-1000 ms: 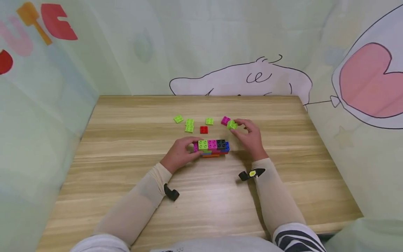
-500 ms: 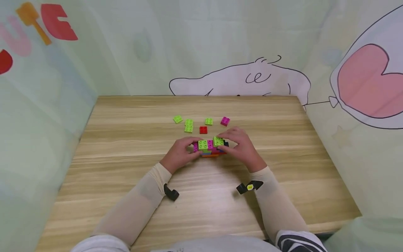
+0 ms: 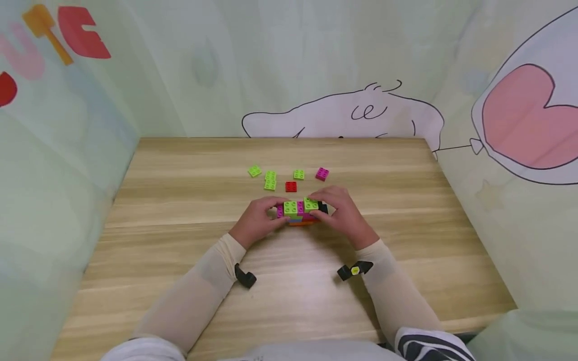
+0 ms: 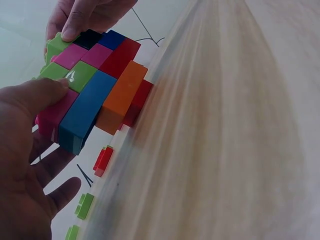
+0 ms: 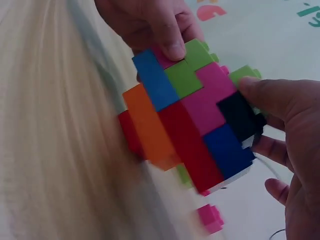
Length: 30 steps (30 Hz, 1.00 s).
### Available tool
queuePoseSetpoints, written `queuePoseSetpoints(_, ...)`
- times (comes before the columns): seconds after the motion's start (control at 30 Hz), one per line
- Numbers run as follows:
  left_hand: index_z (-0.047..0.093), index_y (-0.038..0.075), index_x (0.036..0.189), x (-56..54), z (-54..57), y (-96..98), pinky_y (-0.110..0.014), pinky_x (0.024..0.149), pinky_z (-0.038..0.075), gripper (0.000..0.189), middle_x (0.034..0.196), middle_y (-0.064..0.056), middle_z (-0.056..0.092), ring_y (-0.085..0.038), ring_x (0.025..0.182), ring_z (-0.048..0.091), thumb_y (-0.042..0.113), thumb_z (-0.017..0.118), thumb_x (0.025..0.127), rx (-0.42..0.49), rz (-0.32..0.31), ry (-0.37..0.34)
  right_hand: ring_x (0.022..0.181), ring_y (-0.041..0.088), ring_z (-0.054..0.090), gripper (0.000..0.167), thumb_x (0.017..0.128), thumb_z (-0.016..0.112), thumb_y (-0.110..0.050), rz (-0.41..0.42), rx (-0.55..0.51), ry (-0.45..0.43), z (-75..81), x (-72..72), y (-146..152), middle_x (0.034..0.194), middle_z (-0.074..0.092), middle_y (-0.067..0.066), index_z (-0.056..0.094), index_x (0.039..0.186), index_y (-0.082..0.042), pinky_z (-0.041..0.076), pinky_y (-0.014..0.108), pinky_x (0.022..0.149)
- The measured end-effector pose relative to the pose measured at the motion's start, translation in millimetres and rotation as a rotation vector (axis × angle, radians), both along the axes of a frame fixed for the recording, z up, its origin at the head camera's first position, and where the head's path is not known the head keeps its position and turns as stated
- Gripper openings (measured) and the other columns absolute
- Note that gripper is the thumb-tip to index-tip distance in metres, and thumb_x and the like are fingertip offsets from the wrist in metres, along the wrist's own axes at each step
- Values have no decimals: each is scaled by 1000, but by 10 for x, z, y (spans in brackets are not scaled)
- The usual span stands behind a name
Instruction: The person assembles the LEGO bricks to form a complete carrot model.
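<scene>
In the head view a stepped structure of stacked toy building bricks (image 3: 295,219) stands mid-table. My left hand (image 3: 258,220) grips its left end, thumb on the near side. My right hand (image 3: 345,215) pinches a lime green brick (image 3: 310,204) on top of the structure, across the magenta and black bricks. The right wrist view shows that green brick (image 5: 242,75) partly behind the thumb, above the black brick (image 5: 239,116). Whether it is fully pressed down is hard to tell. From the left wrist, blue (image 4: 87,112), orange (image 4: 122,95) and red lower bricks show.
Loose bricks lie behind the structure on the wooden table (image 3: 203,301): several lime green ones (image 3: 270,180), a red one (image 3: 291,186) and a magenta one (image 3: 322,174). Printed curtains (image 3: 203,70) surround the table's back and sides.
My right hand has brought the green brick from beside the loose magenta brick, left and nearer, onto the structure, then shifted it slightly left. The left hand keeps its grip in place.
</scene>
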<state>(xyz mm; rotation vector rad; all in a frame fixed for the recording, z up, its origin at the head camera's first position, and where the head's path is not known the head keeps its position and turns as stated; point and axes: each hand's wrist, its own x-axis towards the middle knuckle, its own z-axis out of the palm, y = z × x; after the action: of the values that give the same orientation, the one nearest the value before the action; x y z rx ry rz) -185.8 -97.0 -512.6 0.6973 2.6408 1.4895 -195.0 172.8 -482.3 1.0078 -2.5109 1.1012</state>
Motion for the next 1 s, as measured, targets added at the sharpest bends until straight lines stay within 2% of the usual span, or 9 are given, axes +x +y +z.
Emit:
queuePoseSetpoints(0.13, 73, 15, 128, 1, -3, 47, -43, 103, 53, 41, 125, 1, 73, -18, 118, 66, 22, 85, 89, -1, -7, 2, 118, 26, 61, 50, 87, 86, -15, -32, -40, -68, -123, 30, 24, 125, 72, 6, 67, 133, -9, 42, 53, 107)
queuePoseSetpoints(0.23, 72, 17, 129, -16, -7, 54, -44, 104, 52, 43, 126, 1, 72, -18, 119, 65, 25, 85, 89, -6, -16, 8, 120, 25, 61, 61, 87, 86, -14, -57, -90, -140, -180, 26, 41, 129, 69, 6, 59, 141, -7, 44, 55, 106)
queuePoseSetpoints(0.3, 70, 18, 132, -41, -14, 37, -45, 106, 51, 46, 129, 2, 70, -18, 122, 63, 28, 84, 90, -6, -29, 15, 122, 24, 61, 60, 87, 86, -14, -66, -122, -193, -197, 18, 53, 131, 69, 4, 59, 141, -8, 46, 54, 107)
queuePoseSetpoints(0.4, 66, 15, 137, -123, -3, -5, -47, 106, 49, 44, 132, -1, 68, -20, 126, 60, 26, 76, 96, 26, -52, 36, 123, 22, 62, 49, 87, 86, -15, -77, -153, -259, -206, 19, 86, 129, 70, 3, 67, 132, -9, 48, 54, 106)
queuePoseSetpoints(0.5, 65, 10, 138, -281, 57, -14, -50, 104, 49, 39, 132, -4, 68, -23, 125, 59, 19, 69, 101, 79, -45, 68, 125, 21, 61, 44, 88, 86, -19, -85, -160, -286, -197, 20, 126, 129, 70, 1, 70, 128, -14, 47, 54, 108)
queuePoseSetpoints(0.63, 69, 10, 131, -582, 103, 108, -49, 101, 52, 36, 130, -2, 69, -23, 122, 60, 19, 74, 97, 72, -24, 101, 122, 21, 62, 39, 87, 86, -21, -94, -165, -306, -196, 35, 215, 125, 72, -1, 72, 124, -16, 47, 55, 108)
queuePoseSetpoints(0.73, 71, 13, 130, -807, 68, 275, -46, 106, 49, 38, 131, 0, 68, -22, 126, 58, 22, 78, 93, -34, -40, 119, 118, 21, 63, 36, 86, 87, -20, -98, -182, -352, -198, 72, 309, 121, 73, -1, 74, 119, -16, 45, 56, 108)
queuePoseSetpoints(0.83, 70, 16, 133, -996, 56, 455, -44, 115, 42, 42, 136, 0, 65, -22, 132, 54, 23, 78, 93, -152, -70, 124, 116, 20, 63, 35, 86, 88, -21, -94, -199, -397, -194, 108, 395, 119, 73, -1, 74, 118, -17, 43, 56, 109)
queuePoseSetpoints(1.0, 63, 21, 143, -1247, 80, 703, -41, 122, 31, 51, 149, -1, 57, -23, 144, 44, 23, 76, 94, -302, -123, 79, 111, 19, 62, 34, 86, 87, -14, -64, -212, -420, -166, 133, 474, 118, 73, 1, 74, 117, -14, 44, 50, 107)
